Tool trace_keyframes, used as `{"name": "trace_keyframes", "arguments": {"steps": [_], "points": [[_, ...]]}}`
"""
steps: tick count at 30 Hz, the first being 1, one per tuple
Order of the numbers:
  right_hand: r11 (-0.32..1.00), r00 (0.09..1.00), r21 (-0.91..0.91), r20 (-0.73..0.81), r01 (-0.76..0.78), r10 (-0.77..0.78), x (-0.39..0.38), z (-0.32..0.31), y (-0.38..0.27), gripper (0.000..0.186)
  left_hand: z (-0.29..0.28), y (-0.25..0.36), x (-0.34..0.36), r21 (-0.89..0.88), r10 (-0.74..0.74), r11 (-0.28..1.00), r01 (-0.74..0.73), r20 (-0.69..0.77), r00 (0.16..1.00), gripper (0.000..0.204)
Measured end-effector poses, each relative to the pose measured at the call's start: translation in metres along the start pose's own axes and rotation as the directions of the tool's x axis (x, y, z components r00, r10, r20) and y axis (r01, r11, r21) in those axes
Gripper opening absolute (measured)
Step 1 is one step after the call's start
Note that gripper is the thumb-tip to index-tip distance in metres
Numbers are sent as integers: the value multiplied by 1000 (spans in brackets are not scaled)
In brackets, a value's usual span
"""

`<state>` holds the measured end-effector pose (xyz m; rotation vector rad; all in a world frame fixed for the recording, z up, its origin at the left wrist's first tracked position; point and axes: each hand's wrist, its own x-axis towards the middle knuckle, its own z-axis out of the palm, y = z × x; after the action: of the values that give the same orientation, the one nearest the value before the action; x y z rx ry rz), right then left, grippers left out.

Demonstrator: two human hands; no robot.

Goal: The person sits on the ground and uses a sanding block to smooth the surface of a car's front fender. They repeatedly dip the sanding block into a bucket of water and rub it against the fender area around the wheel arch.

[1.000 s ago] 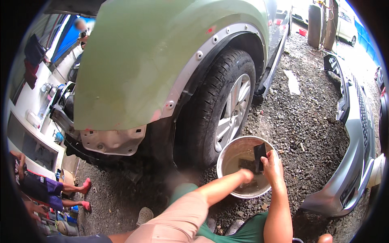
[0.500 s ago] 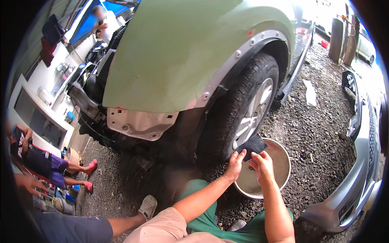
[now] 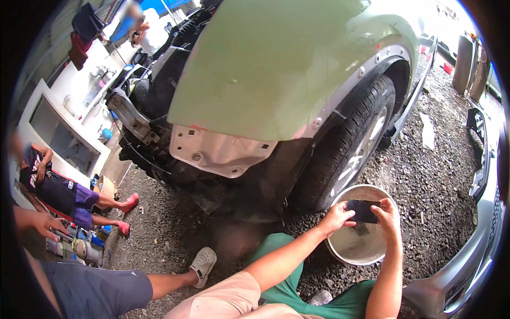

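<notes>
Over a round bucket [image 3: 353, 249] of murky water, a small black sheet of sandpaper [image 3: 363, 211] is stretched between my two hands. My left hand [image 3: 338, 217] pinches its left end with thumb and fingers. At its right end, my right hand [image 3: 388, 217] grips the sheet the same way. The bucket stands on gravel beside the car's front tire [image 3: 340, 151]. Above and ahead is the car's fender [image 3: 260, 69], pale green and glossy, with a grey wheel-arch edge.
A detached silver bumper [image 3: 451, 282] lies on the gravel at right. A bare metal bracket [image 3: 220, 151] shows under the fender. At left, a person in dark shorts [image 3: 98, 290] is close by; another person [image 3: 53, 183] sits behind. A third person [image 3: 151, 32] stands farther back.
My hands have drawn apart along the sandpaper, which was tilted and now lies level between them. The view has shifted, so the car and bucket appear farther right.
</notes>
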<state>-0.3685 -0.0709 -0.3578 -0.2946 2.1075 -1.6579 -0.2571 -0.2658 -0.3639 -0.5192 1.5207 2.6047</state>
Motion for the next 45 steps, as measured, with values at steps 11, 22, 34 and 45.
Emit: {"name": "trace_keyframes", "arguments": {"steps": [11,22,34,45], "points": [[988,999,147,17,41,-44,5,-8,5,14,-10,-19,11,58,-60,997,55,79,995,27],[993,996,106,63,56,-63,14,-4,4,22,-8,4,0,97,-14,995,16,-12,1000,32],[956,984,267,156,-125,85,-13,18,-38,36,-22,-34,16,97,123,987,-131,78,989,28],[991,955,31,271,-133,120,-7,14,-24,25,-7,-13,4,-33,-8,999,10,79,997,24]]}}
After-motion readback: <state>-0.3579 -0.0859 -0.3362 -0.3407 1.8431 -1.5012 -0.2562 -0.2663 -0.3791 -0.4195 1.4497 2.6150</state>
